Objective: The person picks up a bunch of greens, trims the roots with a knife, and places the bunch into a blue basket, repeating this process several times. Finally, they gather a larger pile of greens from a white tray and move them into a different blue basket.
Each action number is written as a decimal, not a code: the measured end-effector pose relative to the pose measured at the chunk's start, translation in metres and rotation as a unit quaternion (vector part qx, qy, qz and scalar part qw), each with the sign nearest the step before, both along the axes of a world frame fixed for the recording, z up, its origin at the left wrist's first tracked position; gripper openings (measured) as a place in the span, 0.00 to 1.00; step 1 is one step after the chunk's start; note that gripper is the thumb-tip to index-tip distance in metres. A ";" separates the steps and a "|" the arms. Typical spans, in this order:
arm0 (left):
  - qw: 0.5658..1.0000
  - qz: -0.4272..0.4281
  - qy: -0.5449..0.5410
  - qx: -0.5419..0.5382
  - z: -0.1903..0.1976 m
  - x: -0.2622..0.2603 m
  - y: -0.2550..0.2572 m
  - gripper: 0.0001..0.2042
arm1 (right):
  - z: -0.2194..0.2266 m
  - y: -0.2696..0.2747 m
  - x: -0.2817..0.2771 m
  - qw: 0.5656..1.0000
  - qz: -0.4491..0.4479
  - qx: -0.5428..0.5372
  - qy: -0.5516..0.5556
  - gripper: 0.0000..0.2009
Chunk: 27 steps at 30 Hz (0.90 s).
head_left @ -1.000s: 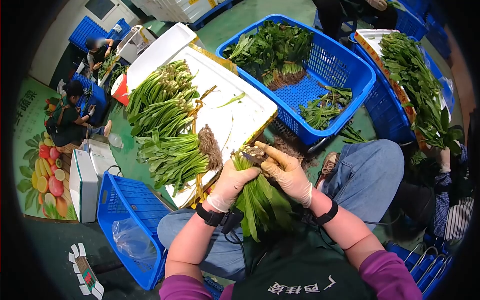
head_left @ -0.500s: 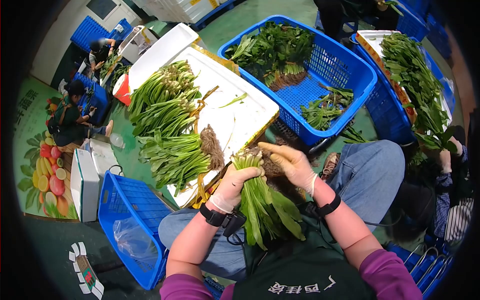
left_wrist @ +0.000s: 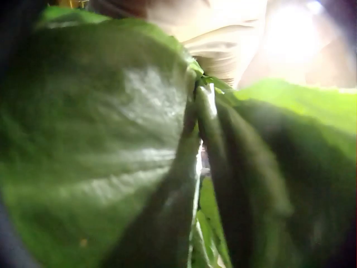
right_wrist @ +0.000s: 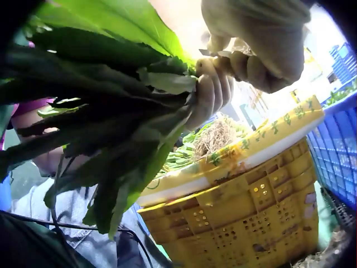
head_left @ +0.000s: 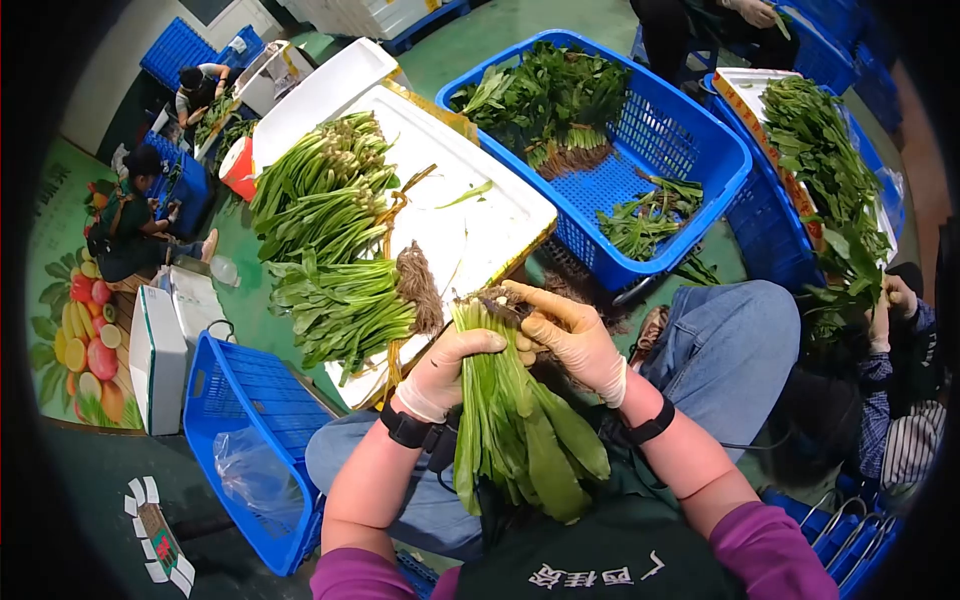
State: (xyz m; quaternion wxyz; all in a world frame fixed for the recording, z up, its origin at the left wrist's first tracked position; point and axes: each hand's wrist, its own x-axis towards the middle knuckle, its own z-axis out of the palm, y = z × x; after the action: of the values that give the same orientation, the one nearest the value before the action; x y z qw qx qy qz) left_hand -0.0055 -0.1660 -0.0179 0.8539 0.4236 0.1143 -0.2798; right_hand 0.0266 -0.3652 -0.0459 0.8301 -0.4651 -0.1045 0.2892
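Note:
A bunch of long leafy greens (head_left: 520,420) hangs leaves-down over the person's lap, stem ends up. The gloved left hand (head_left: 440,368) grips it around the stems, thumb across the front. At the stem ends, the gloved right hand (head_left: 580,340) curls around a small knife, its blade (right_wrist: 207,53) peeking out beside the left fingers in the right wrist view. Dark, rooty matter (head_left: 508,305) shows at the top of the bunch by the right fingers. Large leaves (left_wrist: 100,128) fill most of the left wrist view and hide the left fingers there.
A white foam board (head_left: 490,225) on a yellow crate (right_wrist: 234,218) carries bundled greens (head_left: 330,300) and a clump of cut roots (head_left: 418,290). A blue basket (head_left: 735,165) with more greens stands behind. Another blue crate (head_left: 250,400) is at left; other people work nearby.
The right hand drew a little away from the stem ends, then came back against them. The bunch has turned, its leaves now hanging straighter and lower in the left hand.

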 end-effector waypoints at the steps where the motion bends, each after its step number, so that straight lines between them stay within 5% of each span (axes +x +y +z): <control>1: 1.000 -0.006 -0.001 -0.015 0.001 0.000 0.001 0.20 | 0.000 0.000 0.001 1.000 0.003 0.007 0.007 0.25; 10: 0.996 -0.089 -0.012 0.008 0.000 0.003 -0.001 0.24 | 0.012 -0.010 0.005 0.987 -0.025 -0.083 -0.132 0.18; 13: 0.994 -0.110 0.002 -0.002 -0.002 0.006 -0.001 0.25 | 0.008 -0.016 0.011 0.921 -0.084 -0.177 -0.336 0.16; 20: 0.994 -0.095 0.021 -0.054 -0.002 0.001 -0.009 0.30 | 0.006 -0.015 0.006 0.946 -0.098 -0.170 -0.259 0.14; 23: 0.990 -0.114 0.001 -0.087 -0.008 0.002 -0.009 0.28 | -0.001 -0.010 0.007 0.904 -0.184 -0.203 -0.328 0.12; 27: 0.990 -0.114 -0.009 -0.076 -0.006 0.003 -0.013 0.26 | 0.002 -0.005 0.000 0.936 -0.204 -0.187 -0.220 0.09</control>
State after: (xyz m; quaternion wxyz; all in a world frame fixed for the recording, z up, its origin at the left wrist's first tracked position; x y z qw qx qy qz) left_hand -0.0030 -0.1791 -0.0237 0.8472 0.3699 0.0360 -0.3797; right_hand 0.0267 -0.3705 -0.0439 0.7259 -0.6749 -0.1315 0.0188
